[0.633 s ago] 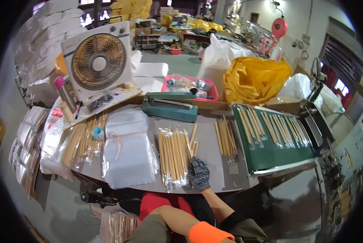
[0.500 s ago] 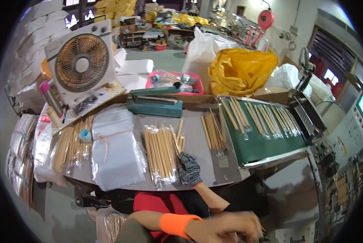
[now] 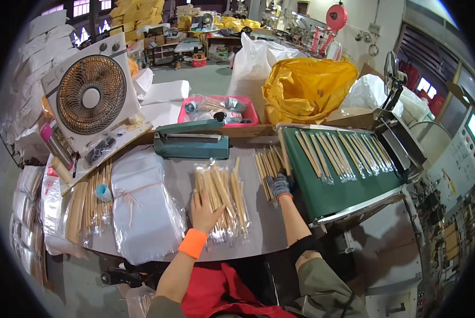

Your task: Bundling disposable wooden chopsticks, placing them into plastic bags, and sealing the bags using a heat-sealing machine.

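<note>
My bare left hand [image 3: 204, 212], an orange band at its wrist, lies with fingers spread on a pile of wooden sticks in clear plastic sleeves [image 3: 224, 199]. Farther right, my right hand [image 3: 280, 186] wears a grey knitted glove. Its fingers are bent round the lower part of a smaller bundle of sleeved wooden sticks [image 3: 266, 165], and the glove hides part of them. Beside that bundle, a green conveyor belt [image 3: 322, 204] carries several sleeved groups of sticks [image 3: 333, 156] in a slanting row.
A stack of clear plastic bags [image 3: 144, 217] tied with string lies left of the pile. Behind stand a teal bag sealer [image 3: 192, 146], a pink basket [image 3: 248, 119] and a yellow sack [image 3: 311, 90]. A box fan [image 3: 91, 98] is at left; a dark machine head [image 3: 401, 143] is beyond the belt.
My right hand has moved from the middle pile to the bundle beside the belt. My left hand has come up from the lower edge onto the middle pile, whose sticks lie more spread out.
</note>
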{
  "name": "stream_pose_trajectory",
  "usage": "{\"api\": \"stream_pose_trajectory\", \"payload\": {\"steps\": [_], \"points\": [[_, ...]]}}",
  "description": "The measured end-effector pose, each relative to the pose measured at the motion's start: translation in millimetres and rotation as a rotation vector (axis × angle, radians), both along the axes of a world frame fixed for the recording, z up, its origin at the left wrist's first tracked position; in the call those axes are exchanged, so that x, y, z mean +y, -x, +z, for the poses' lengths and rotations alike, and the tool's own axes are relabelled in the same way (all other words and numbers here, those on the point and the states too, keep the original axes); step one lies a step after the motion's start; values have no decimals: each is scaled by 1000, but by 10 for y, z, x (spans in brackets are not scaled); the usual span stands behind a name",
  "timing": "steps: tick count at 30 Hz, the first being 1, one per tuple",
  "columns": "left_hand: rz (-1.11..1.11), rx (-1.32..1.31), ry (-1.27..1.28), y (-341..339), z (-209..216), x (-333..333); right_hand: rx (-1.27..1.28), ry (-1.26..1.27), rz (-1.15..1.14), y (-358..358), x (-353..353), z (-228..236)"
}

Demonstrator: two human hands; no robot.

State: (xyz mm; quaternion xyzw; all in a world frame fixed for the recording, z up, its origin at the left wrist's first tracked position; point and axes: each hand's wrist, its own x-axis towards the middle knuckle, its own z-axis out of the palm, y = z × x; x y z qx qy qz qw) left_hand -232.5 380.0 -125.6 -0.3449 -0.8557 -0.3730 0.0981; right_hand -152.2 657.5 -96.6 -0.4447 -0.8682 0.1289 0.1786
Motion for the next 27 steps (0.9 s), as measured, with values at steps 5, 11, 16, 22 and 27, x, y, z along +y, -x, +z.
{"api": "stream_pose_trajectory", "payload": {"steps": [5, 11, 16, 22, 27], "points": [[18, -27, 16, 333, -60, 699, -71, 98, 80, 10, -315, -51], [-100, -180, -92, 300, -39, 777, -137, 54, 101, -70, -735, 145], [-215, -347, -262, 84, -36, 707, -1, -19, 100, -209, -1012, -9], [-150, -329, -368, -611, 164, 182, 110, 15, 324, -528, -1577, -183], [-9, -342, -418, -536, 261, 7, 122, 17, 434, -299, -1676, -286]]}}
